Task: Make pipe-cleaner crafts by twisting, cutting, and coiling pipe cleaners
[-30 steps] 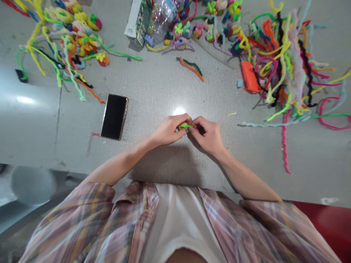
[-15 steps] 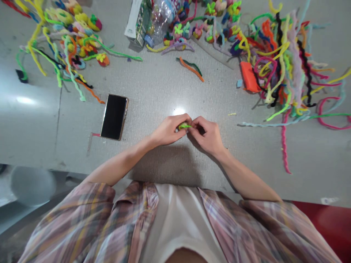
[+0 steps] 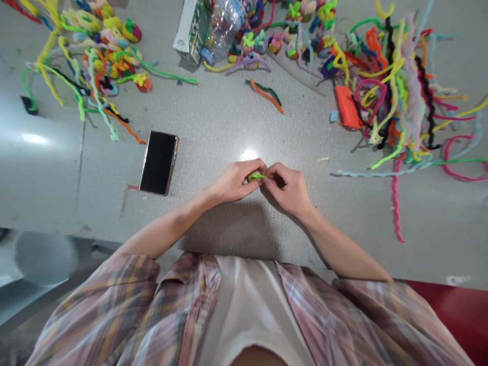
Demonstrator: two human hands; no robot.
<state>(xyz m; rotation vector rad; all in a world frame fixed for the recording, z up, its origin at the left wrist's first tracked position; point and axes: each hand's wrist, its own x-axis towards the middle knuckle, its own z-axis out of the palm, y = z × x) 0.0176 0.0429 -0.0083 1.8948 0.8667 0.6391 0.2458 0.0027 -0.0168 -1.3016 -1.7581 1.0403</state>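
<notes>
Near the middle of the grey table (image 3: 213, 122), my left hand (image 3: 241, 179) is closed around a small green and yellow fuzzy piece (image 3: 254, 176), mostly hidden by the fingers. My right hand (image 3: 286, 187) touches it from the right, thumb and forefinger pinched on the piece's bright green end. Both hands' fingertips meet. Beyond them lie an orange pipe cleaner (image 3: 267, 96) and a dark green one (image 3: 271, 90), side by side.
A black phone (image 3: 158, 162) lies left of my hands. Colourful pipe cleaners (image 3: 409, 91) are heaped at the right, by an orange comb-like piece (image 3: 347, 108). Fuzzy figures (image 3: 118, 63) lie upper left. A box (image 3: 192, 33) and clear bottle (image 3: 224, 30) stand at the back.
</notes>
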